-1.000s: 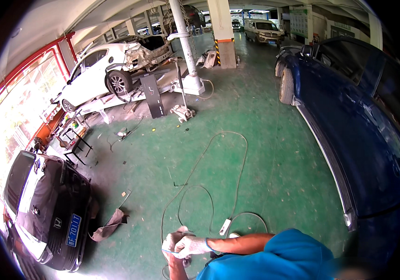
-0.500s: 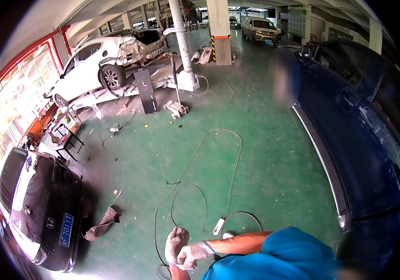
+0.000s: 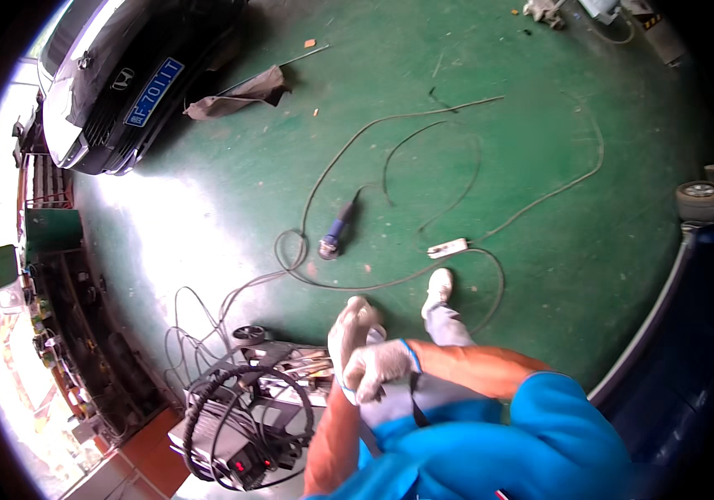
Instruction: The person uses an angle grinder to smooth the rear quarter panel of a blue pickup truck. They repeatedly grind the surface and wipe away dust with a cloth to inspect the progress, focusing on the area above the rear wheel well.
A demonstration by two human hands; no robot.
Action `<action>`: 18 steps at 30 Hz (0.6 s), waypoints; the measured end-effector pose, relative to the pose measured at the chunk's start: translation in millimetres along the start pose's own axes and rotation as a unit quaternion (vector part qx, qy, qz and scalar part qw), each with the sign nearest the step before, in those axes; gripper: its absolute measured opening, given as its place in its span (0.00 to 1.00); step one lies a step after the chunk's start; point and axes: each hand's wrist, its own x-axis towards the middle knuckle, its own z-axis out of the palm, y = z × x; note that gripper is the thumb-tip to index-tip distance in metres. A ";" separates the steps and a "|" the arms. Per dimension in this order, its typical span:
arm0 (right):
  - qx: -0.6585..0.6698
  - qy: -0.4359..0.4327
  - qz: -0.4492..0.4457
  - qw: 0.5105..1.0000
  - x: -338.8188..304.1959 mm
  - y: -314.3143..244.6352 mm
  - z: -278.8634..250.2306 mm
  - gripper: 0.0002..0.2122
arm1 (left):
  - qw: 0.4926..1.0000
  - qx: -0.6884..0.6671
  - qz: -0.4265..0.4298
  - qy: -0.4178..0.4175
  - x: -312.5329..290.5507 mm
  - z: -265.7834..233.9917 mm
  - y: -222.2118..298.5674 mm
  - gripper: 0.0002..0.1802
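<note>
Both my hands wear pale knitted work gloves and meet in front of my body at the lower middle. My left hand (image 3: 349, 337) points away from me with its fingers loosely curled, and no object shows in it. Across its wrist lies my right hand (image 3: 380, 370), closed at the cuff of the left glove. Just left of my hands stands a boxy machine (image 3: 236, 446) with thick coiled black cable (image 3: 194, 417) and a red lit display. A blue and black angle grinder (image 3: 336, 232) lies on the green floor ahead.
A white power strip (image 3: 447, 247) and looping cords (image 3: 332, 171) lie on the floor near my shoe (image 3: 439, 287). A black car (image 3: 136, 92) stands at the upper left, beside a brown cloth (image 3: 244, 96). Cluttered shelving (image 3: 82, 333) lines the left; a dark blue car body (image 3: 665, 367) stands right.
My view has swung down and to the left, bringing the grinder, machine and shelving into sight. My hands stay together, the right one still at the left glove's cuff.
</note>
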 end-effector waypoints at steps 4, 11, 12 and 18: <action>0.034 -0.108 0.114 0.987 38.8 41.8 -122.3 0.12 | 0.918 0.361 -0.032 0.161 29.7 -81.5 -71.9 0.26; -0.608 0.479 0.181 0.607 152.7 206.8 -487.3 0.15 | 0.929 0.032 -0.187 0.318 118.7 -155.5 -226.5 0.20; -0.690 0.487 0.104 0.525 176.8 209.4 -529.8 0.11 | 0.932 0.056 -0.211 0.290 120.7 -167.3 -247.9 0.20; -0.823 0.250 0.220 0.461 265.1 204.9 -655.6 0.10 | 0.915 0.185 -0.339 0.118 153.4 -179.8 -224.0 0.25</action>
